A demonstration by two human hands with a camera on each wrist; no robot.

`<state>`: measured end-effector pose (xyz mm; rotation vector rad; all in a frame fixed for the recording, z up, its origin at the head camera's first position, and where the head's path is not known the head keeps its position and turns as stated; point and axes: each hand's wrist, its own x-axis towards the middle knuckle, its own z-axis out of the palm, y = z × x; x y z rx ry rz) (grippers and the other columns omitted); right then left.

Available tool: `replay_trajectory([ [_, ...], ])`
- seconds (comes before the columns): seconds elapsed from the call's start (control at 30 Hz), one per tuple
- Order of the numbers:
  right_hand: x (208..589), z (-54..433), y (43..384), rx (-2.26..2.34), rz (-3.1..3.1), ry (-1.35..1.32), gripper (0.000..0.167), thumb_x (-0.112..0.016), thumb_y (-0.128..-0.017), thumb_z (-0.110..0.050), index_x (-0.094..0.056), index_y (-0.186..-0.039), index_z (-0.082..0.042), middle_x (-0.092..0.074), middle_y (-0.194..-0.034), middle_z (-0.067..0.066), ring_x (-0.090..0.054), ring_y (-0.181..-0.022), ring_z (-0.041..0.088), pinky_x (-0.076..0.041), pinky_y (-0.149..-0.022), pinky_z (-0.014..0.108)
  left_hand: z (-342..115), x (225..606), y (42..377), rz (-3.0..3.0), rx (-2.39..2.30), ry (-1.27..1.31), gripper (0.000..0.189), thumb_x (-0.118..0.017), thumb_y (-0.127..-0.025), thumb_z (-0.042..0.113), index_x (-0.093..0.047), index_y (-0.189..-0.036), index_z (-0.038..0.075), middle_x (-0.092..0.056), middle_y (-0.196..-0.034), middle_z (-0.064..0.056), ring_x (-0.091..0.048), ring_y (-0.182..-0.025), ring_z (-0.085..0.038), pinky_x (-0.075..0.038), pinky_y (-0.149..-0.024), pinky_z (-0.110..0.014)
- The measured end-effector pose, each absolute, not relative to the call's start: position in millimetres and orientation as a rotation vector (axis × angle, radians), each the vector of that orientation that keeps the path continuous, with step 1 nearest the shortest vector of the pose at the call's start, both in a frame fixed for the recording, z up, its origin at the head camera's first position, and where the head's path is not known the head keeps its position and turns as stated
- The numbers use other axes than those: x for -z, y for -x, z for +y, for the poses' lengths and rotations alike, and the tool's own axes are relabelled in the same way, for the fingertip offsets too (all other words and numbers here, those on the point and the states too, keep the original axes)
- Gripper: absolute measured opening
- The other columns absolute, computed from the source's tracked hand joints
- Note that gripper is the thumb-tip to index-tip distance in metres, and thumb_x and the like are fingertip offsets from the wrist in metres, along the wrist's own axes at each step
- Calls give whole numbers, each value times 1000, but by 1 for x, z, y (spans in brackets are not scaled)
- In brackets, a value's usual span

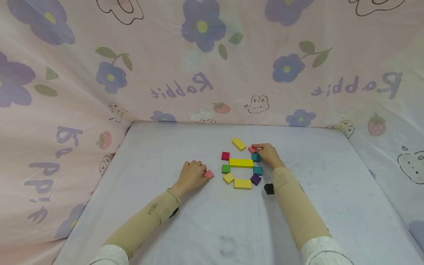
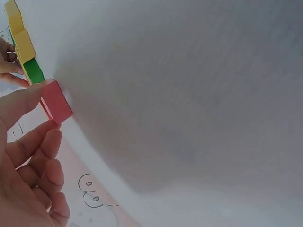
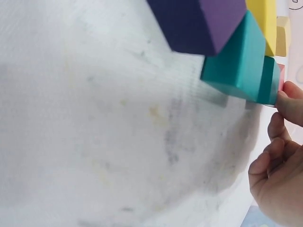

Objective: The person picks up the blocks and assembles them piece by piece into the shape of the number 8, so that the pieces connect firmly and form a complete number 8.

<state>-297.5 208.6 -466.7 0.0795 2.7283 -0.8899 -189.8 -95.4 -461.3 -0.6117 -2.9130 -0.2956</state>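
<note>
Between thumb and forefinger, my left hand (image 1: 192, 174) pinches a pink block (image 1: 208, 174), left of a group of coloured blocks; the left wrist view shows this pink block (image 2: 57, 101) at the fingertips. My right hand (image 1: 269, 155) pinches another pink block (image 1: 252, 149) at the group's far right corner, just beyond a teal block (image 1: 256, 157). A long yellow block (image 1: 241, 163) crosses the middle, with a red block (image 1: 225, 156) and a green block (image 1: 226, 169) at its left. A second teal block (image 1: 257, 170) sits on the right.
Nearest me lie a small yellow block (image 1: 228, 178), a yellow bar (image 1: 243, 184) and a purple block (image 1: 255, 179). Another yellow bar (image 1: 238, 144) lies tilted at the far side. The white table (image 1: 149, 147) meets a patterned cloth (image 1: 198, 73) behind and at both sides.
</note>
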Motion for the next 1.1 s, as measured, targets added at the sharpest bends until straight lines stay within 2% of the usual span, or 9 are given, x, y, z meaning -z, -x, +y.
replay_trajectory([
  [0.33, 467, 214, 292, 903, 2722, -86, 38, -39, -98, -16, -50, -134, -16, -41, -143, 20, -36, -132, 40, -29, -108, 54, -87, 467, 198, -2931, 351, 577, 20, -73, -77, 28, -63, -76, 11, -58, -72, 0, -51, -69, -17, -35, -69, -33],
  [0.47, 467, 214, 291, 912, 2723, -90, 38, -39, -98, -16, -50, -134, -16, -42, -143, 21, -40, -129, 40, -31, -106, 54, -84, 468, 208, -2939, 371, 520, 22, -73, -78, 28, -62, -72, 10, -56, -68, -1, -51, -66, -17, -34, -67, -32],
  [0.63, 468, 213, 291, 914, 2719, -96, 37, -39, -99, -16, -50, -134, -17, -40, -144, 20, -38, -131, 39, -30, -107, 54, -80, 468, 223, -2967, 374, 436, 28, -71, -80, 30, -57, -65, 11, -52, -64, 0, -48, -63, -16, -32, -66, -32],
  [0.93, 469, 211, 294, 930, 2717, -102, 37, -39, -99, -17, -51, -134, -18, -41, -144, 18, -38, -131, 37, -29, -108, 53, -65, 469, 256, -2961, 481, 263, 26, -68, -83, 32, -66, -75, 7, -63, -73, -6, -59, -72, -23, -41, -74, -38],
  [1.1, 470, 209, 295, 890, 2725, -89, 37, -38, -100, -18, -50, -134, -20, -41, -144, 17, -38, -131, 37, -29, -109, 53, -58, 470, 270, -2971, 560, 134, 29, -65, -85, 33, -66, -73, 7, -64, -72, -6, -59, -70, -23, -41, -77, -39],
])
